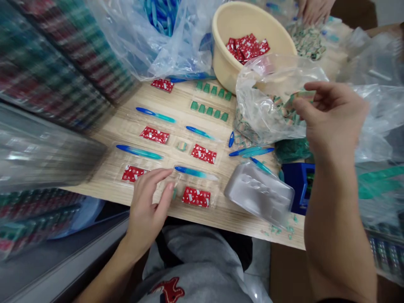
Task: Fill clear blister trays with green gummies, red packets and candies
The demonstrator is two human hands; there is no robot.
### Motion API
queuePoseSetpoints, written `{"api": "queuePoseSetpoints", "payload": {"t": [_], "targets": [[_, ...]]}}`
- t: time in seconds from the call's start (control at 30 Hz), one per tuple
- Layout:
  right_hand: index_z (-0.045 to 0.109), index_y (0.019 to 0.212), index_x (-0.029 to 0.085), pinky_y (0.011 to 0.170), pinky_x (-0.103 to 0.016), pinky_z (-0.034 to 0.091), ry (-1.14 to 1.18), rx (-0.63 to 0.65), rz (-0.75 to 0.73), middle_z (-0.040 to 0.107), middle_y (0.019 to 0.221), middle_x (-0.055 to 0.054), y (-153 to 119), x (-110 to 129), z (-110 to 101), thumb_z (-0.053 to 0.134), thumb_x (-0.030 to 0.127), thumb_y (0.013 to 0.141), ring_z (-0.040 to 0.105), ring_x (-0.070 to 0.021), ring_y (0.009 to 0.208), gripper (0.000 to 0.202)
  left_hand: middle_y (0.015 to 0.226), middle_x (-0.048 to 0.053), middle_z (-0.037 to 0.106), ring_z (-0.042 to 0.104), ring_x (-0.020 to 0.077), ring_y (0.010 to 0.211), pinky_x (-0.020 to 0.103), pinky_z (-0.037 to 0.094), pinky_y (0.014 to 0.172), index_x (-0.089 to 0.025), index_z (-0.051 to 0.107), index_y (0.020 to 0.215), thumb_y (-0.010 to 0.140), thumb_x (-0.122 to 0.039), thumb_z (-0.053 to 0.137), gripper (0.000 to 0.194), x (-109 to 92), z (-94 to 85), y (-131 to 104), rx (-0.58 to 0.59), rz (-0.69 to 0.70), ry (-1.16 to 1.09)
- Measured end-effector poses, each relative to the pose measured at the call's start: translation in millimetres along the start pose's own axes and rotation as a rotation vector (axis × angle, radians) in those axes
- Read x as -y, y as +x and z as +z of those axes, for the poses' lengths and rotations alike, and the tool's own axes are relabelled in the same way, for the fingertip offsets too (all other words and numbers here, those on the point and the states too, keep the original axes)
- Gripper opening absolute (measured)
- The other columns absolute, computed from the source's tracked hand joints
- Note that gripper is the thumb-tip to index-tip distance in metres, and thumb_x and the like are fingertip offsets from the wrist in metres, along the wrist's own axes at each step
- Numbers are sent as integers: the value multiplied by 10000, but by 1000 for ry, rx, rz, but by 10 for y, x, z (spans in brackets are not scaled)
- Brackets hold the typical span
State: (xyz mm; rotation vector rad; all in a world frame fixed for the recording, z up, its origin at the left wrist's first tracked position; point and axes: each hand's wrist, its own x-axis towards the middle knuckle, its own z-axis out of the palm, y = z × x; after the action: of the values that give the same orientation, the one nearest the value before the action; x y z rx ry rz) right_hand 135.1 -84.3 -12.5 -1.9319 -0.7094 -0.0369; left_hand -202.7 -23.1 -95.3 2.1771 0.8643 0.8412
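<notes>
My left hand (150, 201) rests at the near edge of the table, thumb and fingers apart, between a red patterned packet (132, 173) and another red packet (196, 197) in clear trays. Just right of its fingertips lies a blue-and-teal pen-like item (192, 171). Over a clear plastic bag (252, 97) of small striped pieces, my right hand (328, 109) pinches a striped pink-and-green piece (304, 97) between thumb and fingers. One similar striped piece (181, 146) sits in a tray in the middle. Two rows of green pieces (209, 111) lie farther back.
A cream basin (221, 46) holds red packets. Behind the trays is a bag (135, 42) of blue items. Stacked clear trays (259, 189) lie right of the near packets. Tall stacks of filled packages (63, 54) stand left. Another person's hand (315, 10) is at the back right.
</notes>
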Motion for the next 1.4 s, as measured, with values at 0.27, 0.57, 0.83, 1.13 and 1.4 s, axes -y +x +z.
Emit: {"api": "queuePoseSetpoints", "payload": {"t": [0.27, 0.57, 0.83, 1.13, 1.4], "targets": [[723, 628, 204, 427, -182, 380, 520, 34, 220, 632, 515, 72, -267, 170, -56, 764, -40, 672, 531, -34, 440, 251, 1043, 24, 698, 644, 137, 1020, 267, 519, 938, -196, 652, 1057, 946, -153, 539, 164, -528, 304, 587, 81, 74, -414], [767, 887, 309, 544, -165, 520, 864, 422, 432, 679, 673, 73, -1461, 421, 191, 856, 302, 700, 574, -51, 534, 207, 775, -26, 731, 688, 105, 672, 187, 569, 623, -206, 679, 886, 845, -235, 708, 58, -753, 233, 549, 238, -305, -810], [734, 998, 339, 610, -267, 600, 653, 281, 122, 718, 852, 18, -1893, 408, 320, 766, 215, 800, 687, -152, 735, 236, 690, -13, 686, 646, 125, 605, 237, 557, 549, -219, 666, 799, 849, -436, 687, 224, -661, 11, 287, 198, -455, -681], [714, 1105, 336, 706, -317, 603, 425, 392, -138, 714, 938, -2, -1958, 535, 239, 712, 45, 801, 672, -174, 839, 420, 851, 2, 726, 689, 133, 801, 239, 582, 716, -232, 689, 869, 924, -366, 614, 163, -617, -91, 228, 185, -321, -600], [693, 1095, 357, 652, -350, 610, 429, 257, -108, 691, 883, -2, -2045, 542, 306, 737, 87, 788, 664, -201, 803, 411, 908, -3, 729, 688, 130, 878, 253, 576, 823, -244, 690, 926, 908, -206, 639, 66, -542, -107, 192, 206, -209, -614]]}}
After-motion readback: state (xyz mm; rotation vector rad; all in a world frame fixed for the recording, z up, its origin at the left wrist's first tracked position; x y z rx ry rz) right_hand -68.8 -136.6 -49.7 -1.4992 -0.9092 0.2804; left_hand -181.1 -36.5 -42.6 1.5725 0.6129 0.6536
